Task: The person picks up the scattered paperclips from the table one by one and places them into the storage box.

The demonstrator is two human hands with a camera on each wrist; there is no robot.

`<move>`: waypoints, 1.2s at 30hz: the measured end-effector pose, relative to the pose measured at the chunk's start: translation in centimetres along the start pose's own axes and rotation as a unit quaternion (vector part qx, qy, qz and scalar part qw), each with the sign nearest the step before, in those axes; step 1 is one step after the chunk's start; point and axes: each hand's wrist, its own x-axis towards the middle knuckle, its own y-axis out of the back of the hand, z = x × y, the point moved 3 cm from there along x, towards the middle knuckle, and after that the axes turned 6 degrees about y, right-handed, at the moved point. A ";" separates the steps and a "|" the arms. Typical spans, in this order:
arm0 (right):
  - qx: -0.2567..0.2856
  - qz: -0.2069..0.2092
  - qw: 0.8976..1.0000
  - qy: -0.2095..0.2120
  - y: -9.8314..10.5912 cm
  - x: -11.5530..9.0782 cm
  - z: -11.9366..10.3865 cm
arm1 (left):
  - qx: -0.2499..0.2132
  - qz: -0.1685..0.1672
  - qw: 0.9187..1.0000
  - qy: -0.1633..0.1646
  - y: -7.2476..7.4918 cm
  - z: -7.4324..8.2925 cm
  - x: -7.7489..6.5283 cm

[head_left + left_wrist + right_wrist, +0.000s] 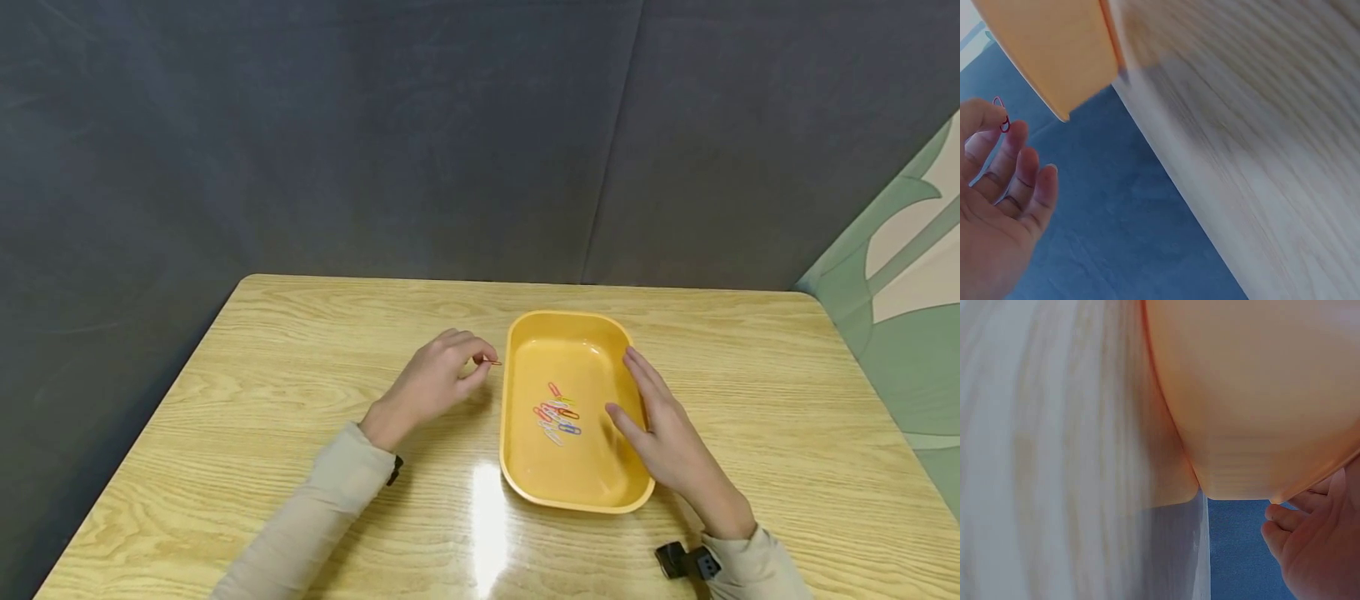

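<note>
Between thumb and forefinger, my left hand (438, 379) pinches a red paper clip (492, 362), just outside the left rim of a yellow tray (585, 471). In the left wrist view the same clip (1005, 127) stands out from the fingertips, with the other fingers loosely bent. Several paper clips lie in a loose heap on the tray's floor, among them a blue one (570, 430) and a red one (553, 389). My right hand (671, 437) rests at the tray's right rim, fingers extended along the outside and thumb over the inside.
The tray stands on a light wood-grain table (300, 375). A dark cloth (375, 150) hangs behind the table's far edge and along its left. At the right is a green and pale patterned surface (907, 275).
</note>
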 end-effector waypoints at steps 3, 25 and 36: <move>-0.001 0.001 1.000 0.002 0.0 0.1 0.0 | 0.002 0.003 1.000 -0.011 -0.1 0.6 0.2; -0.003 -0.002 1.000 0.003 0.1 0.2 0.1 | 0.015 -0.034 0.998 -0.057 -3.0 4.2 1.1; 0.000 -0.003 1.000 -0.002 0.1 0.0 0.1 | 0.032 -0.055 0.996 -0.055 -4.4 4.6 1.1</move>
